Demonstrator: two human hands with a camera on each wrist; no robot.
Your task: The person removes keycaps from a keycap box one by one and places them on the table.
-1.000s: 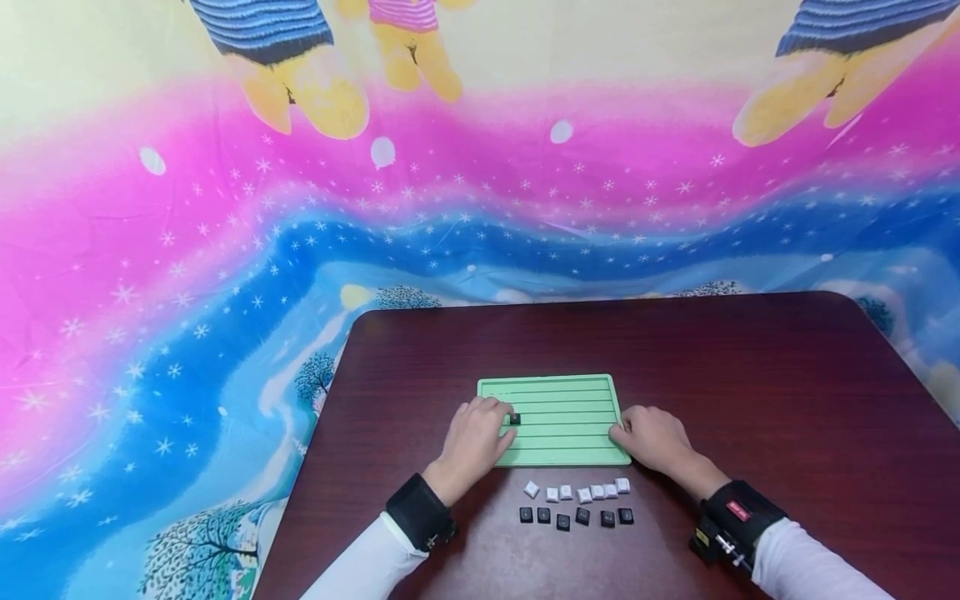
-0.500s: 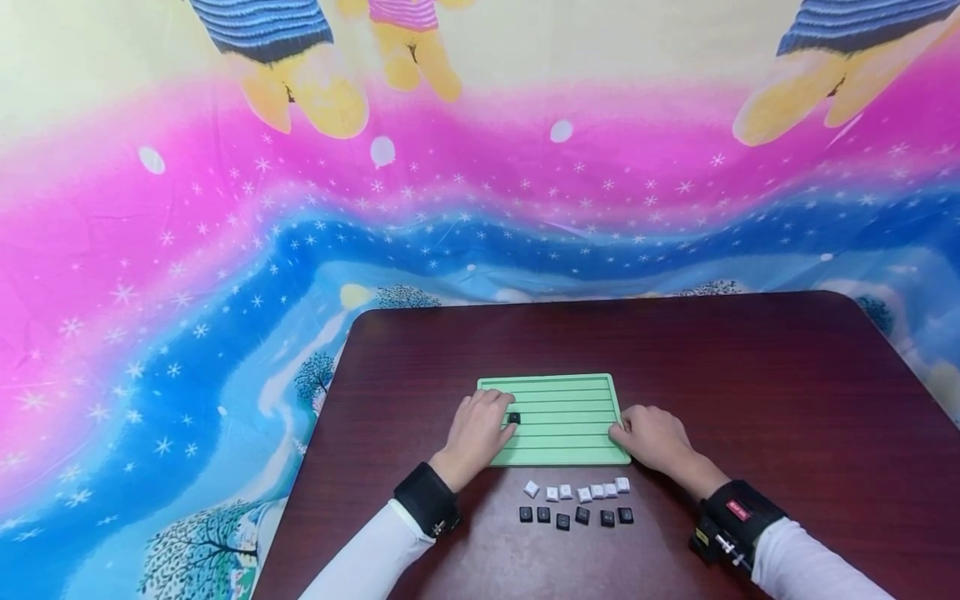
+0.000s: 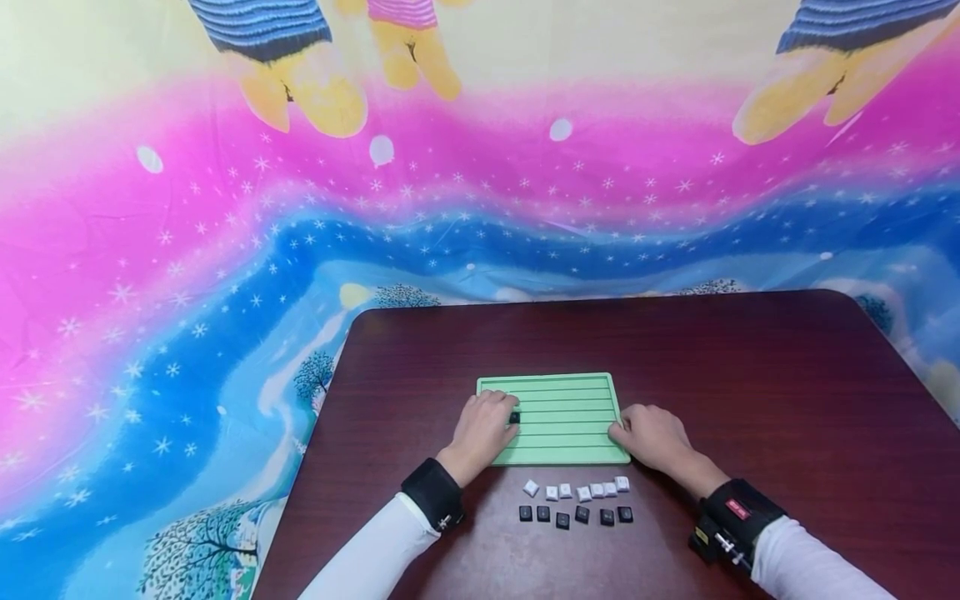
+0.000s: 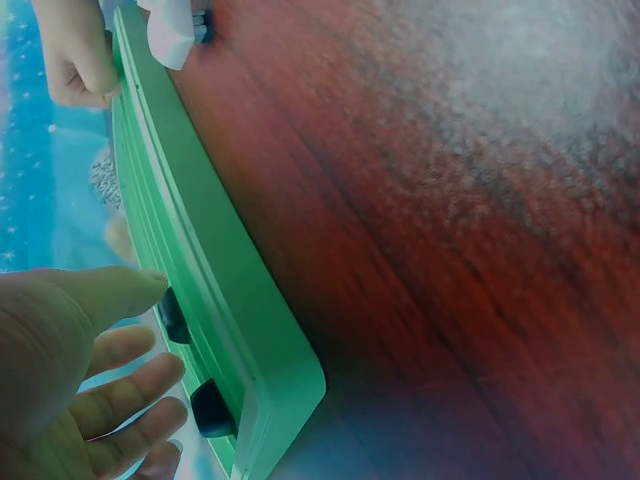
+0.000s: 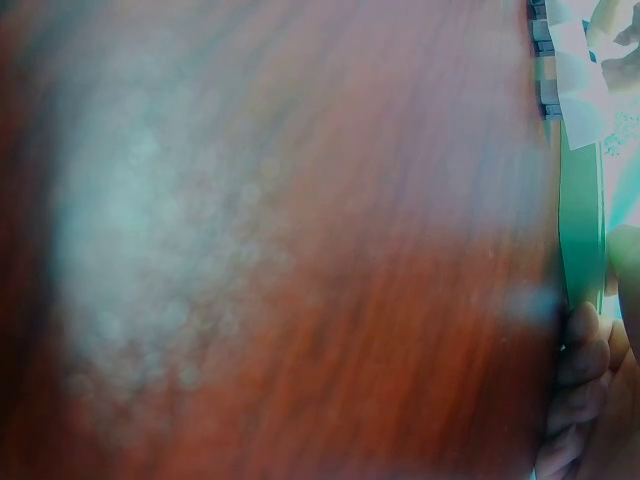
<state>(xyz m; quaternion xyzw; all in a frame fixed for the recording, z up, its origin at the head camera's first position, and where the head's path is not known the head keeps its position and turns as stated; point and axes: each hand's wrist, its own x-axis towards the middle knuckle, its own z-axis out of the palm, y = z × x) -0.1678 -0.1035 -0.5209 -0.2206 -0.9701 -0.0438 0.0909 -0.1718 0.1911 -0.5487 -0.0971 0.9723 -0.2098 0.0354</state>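
A light green grooved board (image 3: 566,429) lies flat on the table. Over its left part is my left hand (image 3: 486,425), thumb and fingers spread apart around a small black keycap (image 3: 515,417). In the left wrist view, the thumb tip is right at this keycap (image 4: 173,315), and a second black keycap (image 4: 211,409) sits nearer the board's left end; the hand hides that one in the head view. My right hand (image 3: 654,435) grips the board's right edge, with the thumb at the rim and the other fingers curled along the outer side.
In front of the board lie a loose row of several white keycaps (image 3: 566,491) and a row of several black keycaps (image 3: 562,521). The dark red-brown table (image 3: 765,383) reaches back to a colourful printed cloth (image 3: 480,208).
My left hand and wrist have shifted slightly to the right, and the fingers now cover a little more of the black keycap. The right hand keeps its place on the board.
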